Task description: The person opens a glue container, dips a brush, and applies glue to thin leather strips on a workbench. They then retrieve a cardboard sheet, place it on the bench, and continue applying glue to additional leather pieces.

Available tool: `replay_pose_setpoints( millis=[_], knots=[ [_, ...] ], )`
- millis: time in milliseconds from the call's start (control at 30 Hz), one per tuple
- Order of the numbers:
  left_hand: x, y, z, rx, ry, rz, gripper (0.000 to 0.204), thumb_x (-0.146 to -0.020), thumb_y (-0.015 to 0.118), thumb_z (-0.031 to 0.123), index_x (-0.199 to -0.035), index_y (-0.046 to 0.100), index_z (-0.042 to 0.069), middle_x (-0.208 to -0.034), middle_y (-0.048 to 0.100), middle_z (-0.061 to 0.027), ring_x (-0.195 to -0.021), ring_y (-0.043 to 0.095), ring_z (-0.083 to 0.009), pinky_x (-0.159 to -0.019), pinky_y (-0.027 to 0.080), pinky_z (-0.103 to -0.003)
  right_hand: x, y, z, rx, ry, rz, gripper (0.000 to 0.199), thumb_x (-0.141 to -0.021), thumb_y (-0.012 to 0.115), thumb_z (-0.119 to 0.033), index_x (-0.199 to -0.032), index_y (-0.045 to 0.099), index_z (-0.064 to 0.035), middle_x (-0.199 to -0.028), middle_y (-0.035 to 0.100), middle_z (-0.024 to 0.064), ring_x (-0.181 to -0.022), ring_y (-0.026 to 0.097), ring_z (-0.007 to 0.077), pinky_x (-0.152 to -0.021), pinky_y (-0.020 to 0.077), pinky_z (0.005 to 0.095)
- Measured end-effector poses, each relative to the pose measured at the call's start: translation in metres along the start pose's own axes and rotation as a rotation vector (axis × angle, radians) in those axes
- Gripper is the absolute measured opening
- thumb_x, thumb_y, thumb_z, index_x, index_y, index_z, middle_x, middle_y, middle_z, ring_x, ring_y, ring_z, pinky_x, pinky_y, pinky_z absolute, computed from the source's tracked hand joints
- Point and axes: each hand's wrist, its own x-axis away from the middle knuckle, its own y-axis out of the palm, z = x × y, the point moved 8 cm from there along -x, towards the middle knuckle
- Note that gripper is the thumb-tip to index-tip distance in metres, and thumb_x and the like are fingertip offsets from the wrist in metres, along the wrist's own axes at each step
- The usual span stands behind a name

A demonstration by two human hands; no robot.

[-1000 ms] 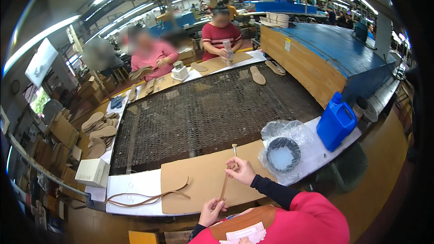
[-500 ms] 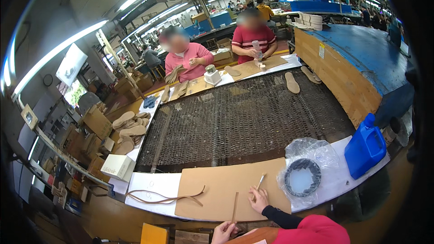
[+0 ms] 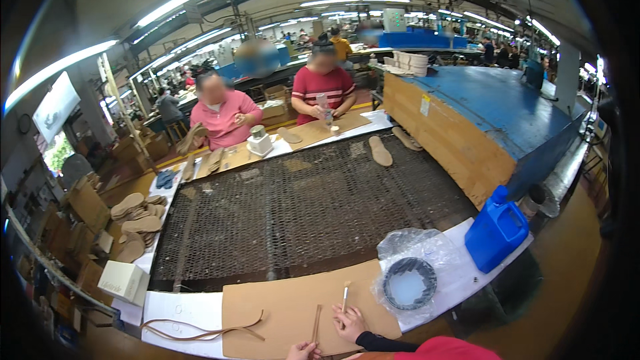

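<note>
My left hand point(image 3: 304, 351), low in the view, pinches the near end of a thin brown strip point(image 3: 317, 322). The strip reaches away from me over a brown cardboard sheet point(image 3: 287, 293). Just right of it, my right hand point(image 3: 351, 325) is closed round a small brush point(image 3: 345, 295), bristles pointing away from me. Further right stands a dark-rimmed bowl point(image 3: 433, 291) with whitish liquid point(image 3: 405, 289), resting on crumpled clear plastic point(image 3: 420, 247). Long brown strips point(image 3: 200, 332) lie loosely at the sheet's left edge.
A dark mesh surface point(image 3: 300, 220) spreads beyond the cardboard. A blue jug point(image 3: 493, 233) stands right; a white box point(image 3: 124, 283) and stacked soles point(image 3: 141, 217) are left. Two co-workers point(image 3: 223, 117) point(image 3: 320, 87) sit across. A large blue-topped box point(image 3: 467, 107) stands far right.
The whole scene has shifted left and down in the picture as my head turned. Both hands keep their holds, and my left hand with the strip sits slightly farther forward.
</note>
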Motion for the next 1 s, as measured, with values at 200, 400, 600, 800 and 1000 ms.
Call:
replay_pose_setpoints(
  millis=[200, 400, 600, 800, 1000],
  knots=[
    [-0.009, -0.011, -0.009, -0.031, -0.035, -0.046, 0.022, -0.090, 0.052, 0.018, -0.104, 0.055, 0.001, -0.081, 0.064, -0.0105, -0.065, 0.062, -0.0189, -0.058, 0.050, -0.028, 0.001, 0.001, -0.004, 0.046, -0.006, 0.019, 0.035, -0.076, 0.060, -0.015, -0.111, 0.057, -0.0108, -0.105, 0.061, 0.0081, -0.107, 0.054, 0.0228, -0.094, 0.0333, 0.0441],
    [-0.006, -0.013, -0.002, -0.031, -0.037, -0.048, 0.018, -0.091, 0.051, 0.016, -0.098, 0.054, 0.000, -0.085, 0.064, -0.0151, -0.066, 0.064, -0.0224, -0.062, 0.054, -0.031, 0.001, 0.002, -0.009, 0.096, 0.006, 0.027, 0.030, -0.077, 0.058, -0.014, -0.107, 0.058, -0.0095, -0.108, 0.060, 0.0076, -0.103, 0.054, 0.0228, -0.094, 0.0338, 0.0443],
    [-0.010, -0.012, -0.004, -0.010, -0.034, -0.111, 0.019, -0.090, 0.052, 0.017, -0.098, 0.054, 0.000, -0.085, 0.065, -0.0158, -0.068, 0.064, -0.0226, -0.062, 0.054, -0.031, 0.002, 0.001, -0.012, 0.098, -0.024, 0.059, 0.020, -0.078, 0.055, -0.012, -0.097, 0.059, -0.0088, -0.116, 0.058, 0.0069, -0.103, 0.053, 0.0232, -0.094, 0.0337, 0.0447],
    [-0.007, -0.011, 0.000, -0.019, -0.031, -0.100, 0.018, -0.090, 0.053, 0.016, -0.096, 0.054, -0.001, -0.085, 0.065, -0.0160, -0.068, 0.064, -0.0226, -0.062, 0.054, -0.031, 0.002, 0.003, -0.012, 0.106, -0.031, 0.046, 0.017, -0.078, 0.054, -0.010, -0.094, 0.058, -0.0081, -0.119, 0.056, 0.0068, -0.103, 0.052, 0.0238, -0.094, 0.0336, 0.0447],
    [0.000, -0.006, 0.008, -0.031, -0.041, -0.098, 0.018, -0.090, 0.054, 0.017, -0.096, 0.053, 0.000, -0.086, 0.065, -0.0155, -0.068, 0.065, -0.0218, -0.061, 0.054, -0.030, 0.004, 0.006, -0.007, 0.106, -0.023, 0.011, 0.036, -0.079, 0.054, -0.011, -0.114, 0.055, -0.0089, -0.111, 0.058, 0.0102, -0.103, 0.052, 0.0250, -0.096, 0.0324, 0.0444]
  ],
)
